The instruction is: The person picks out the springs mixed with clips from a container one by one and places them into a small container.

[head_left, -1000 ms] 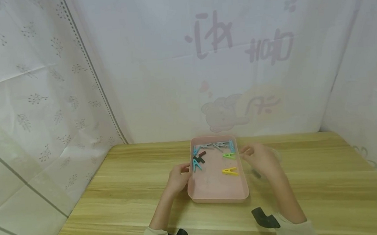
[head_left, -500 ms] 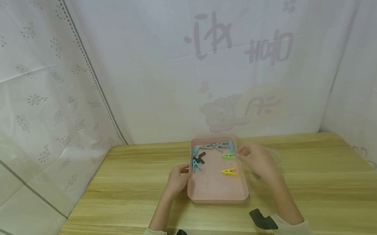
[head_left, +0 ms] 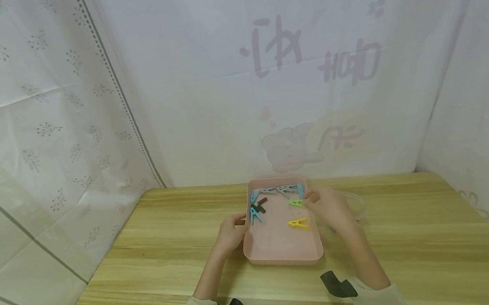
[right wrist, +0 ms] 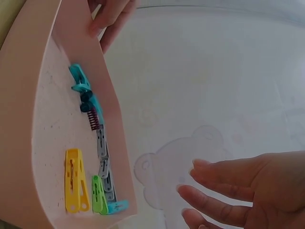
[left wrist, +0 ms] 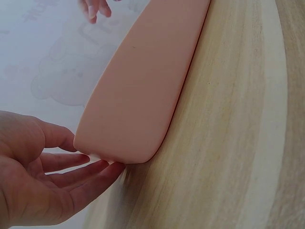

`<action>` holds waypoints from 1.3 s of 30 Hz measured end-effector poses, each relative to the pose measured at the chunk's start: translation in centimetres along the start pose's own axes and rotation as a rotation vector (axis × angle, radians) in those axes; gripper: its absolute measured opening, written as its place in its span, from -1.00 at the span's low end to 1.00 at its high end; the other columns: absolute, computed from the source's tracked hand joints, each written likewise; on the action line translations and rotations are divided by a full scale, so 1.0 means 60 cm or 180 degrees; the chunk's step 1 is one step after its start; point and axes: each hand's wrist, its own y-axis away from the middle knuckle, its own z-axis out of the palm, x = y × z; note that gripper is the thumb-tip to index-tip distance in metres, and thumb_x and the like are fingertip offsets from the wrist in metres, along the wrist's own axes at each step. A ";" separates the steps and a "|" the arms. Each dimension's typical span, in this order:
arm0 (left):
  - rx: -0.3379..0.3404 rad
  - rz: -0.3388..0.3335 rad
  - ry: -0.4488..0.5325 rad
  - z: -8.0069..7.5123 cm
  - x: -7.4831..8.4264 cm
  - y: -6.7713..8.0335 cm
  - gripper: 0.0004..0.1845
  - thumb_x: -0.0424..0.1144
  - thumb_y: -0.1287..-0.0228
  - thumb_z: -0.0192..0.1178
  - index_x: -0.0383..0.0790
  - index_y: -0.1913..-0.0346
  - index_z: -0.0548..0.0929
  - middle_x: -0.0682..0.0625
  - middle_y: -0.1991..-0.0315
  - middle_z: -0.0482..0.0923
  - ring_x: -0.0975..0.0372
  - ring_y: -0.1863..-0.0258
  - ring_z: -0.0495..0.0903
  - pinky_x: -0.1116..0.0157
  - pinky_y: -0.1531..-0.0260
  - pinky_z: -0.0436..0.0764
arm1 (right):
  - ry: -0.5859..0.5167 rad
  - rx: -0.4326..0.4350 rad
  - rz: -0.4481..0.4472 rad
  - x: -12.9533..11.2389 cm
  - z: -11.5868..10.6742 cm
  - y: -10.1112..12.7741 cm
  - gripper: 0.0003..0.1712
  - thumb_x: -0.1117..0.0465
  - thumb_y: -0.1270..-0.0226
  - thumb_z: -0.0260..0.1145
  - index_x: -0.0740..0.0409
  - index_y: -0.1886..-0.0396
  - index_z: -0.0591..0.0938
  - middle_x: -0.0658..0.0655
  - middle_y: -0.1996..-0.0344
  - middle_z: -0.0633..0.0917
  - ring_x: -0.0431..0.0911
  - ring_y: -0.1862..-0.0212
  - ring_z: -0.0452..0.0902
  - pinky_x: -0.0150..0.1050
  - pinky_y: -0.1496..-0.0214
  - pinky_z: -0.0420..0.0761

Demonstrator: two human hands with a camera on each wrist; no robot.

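On the wooden table [head_left: 170, 254] sat a pink tray [head_left: 277, 245], a yellow clothespin [head_left: 298, 224] and green clothespin [head_left: 296, 203] inside at right; the left hand [head_left: 231, 233] gripped its left wall, the right hand [head_left: 330, 208] hung by the right rim, fingers parted.

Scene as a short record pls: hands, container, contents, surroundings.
left hand: grips the tray's left wall
right hand: at the tray's right rim, near the green peg; nothing seen held
container: pink tray, on wooden table
yellow peg: right half, nearest the person
green peg: right side, beyond the yellow one
grey pegs: along the far wall; count unclear
blue pegs: two left, one far right corner
dark pieces: by the left blue pegs
backdrop: white printed sheet
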 end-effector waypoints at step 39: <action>-0.0023 0.0042 -0.0071 -0.001 -0.002 0.000 -0.55 -0.43 -0.43 0.15 -0.56 -0.32 0.57 -0.46 -0.08 0.63 -0.06 0.10 0.74 0.11 0.19 0.80 | -0.0098 -0.0329 -0.0198 -0.022 0.022 -0.048 -0.72 0.21 -0.49 0.34 0.29 -0.04 0.73 0.36 0.03 0.75 0.22 0.01 0.70 0.14 0.01 0.74</action>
